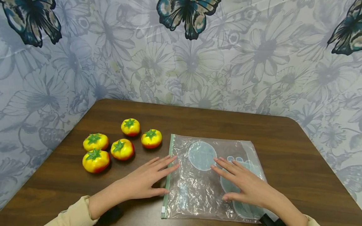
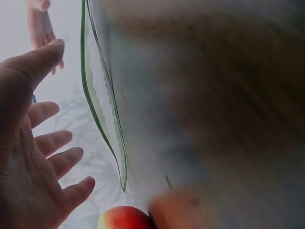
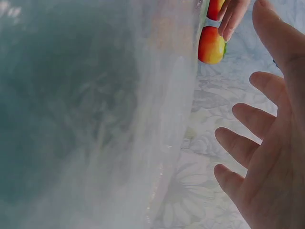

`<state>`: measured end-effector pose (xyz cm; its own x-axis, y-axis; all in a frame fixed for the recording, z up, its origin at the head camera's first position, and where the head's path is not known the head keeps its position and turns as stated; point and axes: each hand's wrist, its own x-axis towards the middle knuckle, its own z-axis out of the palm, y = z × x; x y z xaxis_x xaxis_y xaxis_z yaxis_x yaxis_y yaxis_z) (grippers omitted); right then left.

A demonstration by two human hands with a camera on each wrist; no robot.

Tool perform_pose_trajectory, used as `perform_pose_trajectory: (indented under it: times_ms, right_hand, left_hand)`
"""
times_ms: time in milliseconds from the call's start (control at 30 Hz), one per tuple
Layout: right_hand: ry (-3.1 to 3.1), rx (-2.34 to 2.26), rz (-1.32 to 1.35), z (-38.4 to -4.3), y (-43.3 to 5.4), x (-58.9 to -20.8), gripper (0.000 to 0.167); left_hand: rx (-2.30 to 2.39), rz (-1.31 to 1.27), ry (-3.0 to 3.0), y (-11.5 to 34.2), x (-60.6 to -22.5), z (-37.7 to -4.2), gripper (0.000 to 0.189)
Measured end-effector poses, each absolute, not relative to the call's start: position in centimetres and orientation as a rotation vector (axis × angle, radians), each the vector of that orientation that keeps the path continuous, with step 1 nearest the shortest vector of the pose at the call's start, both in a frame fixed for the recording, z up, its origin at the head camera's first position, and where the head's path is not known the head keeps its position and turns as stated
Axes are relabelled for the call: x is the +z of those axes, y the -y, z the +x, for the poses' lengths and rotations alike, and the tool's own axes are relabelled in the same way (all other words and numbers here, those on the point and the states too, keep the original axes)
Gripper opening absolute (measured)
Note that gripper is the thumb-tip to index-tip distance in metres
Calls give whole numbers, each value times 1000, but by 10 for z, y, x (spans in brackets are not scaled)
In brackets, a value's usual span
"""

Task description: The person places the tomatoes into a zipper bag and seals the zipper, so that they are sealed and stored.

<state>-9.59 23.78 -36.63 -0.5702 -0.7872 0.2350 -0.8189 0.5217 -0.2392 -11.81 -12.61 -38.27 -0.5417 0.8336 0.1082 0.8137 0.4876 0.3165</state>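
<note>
A clear zip bag point(image 1: 198, 201) with a green-edged seal lies flat on the table, printed with pale blue round shapes. My left hand point(image 1: 150, 182) is spread above the bag's sealed left edge, holding nothing. Over the bag's right half is my right hand point(image 1: 244, 185), fingers extended and also free of any object. Both wrist views show a gap between the hands and the bag. In the left wrist view the two green strips point(image 2: 85, 71) stand somewhat apart. Whether anything lies inside the bag, I cannot tell.
Several shiny yellow-and-red fruits point(image 1: 122, 149) with green star-shaped tops, like tomatoes or persimmons, sit left of the bag on the brown wooden table point(image 1: 215, 121). A patterned cloth point(image 1: 181, 69) with flowers and butterflies hangs behind the table.
</note>
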Motion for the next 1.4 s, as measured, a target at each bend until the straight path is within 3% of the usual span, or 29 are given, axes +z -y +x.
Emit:
perform_pose_trajectory:
  times_ms: [1000, 1400]
  right_hand:
    - [2797, 583, 1565, -109, -237, -395, 75]
    - [2922, 680, 1416, -114, -232, -385, 79]
  left_hand:
    - [439, 1436, -2584, 133, -389, -114, 75]
    - [436, 1433, -2592, 133, -383, -120, 74]
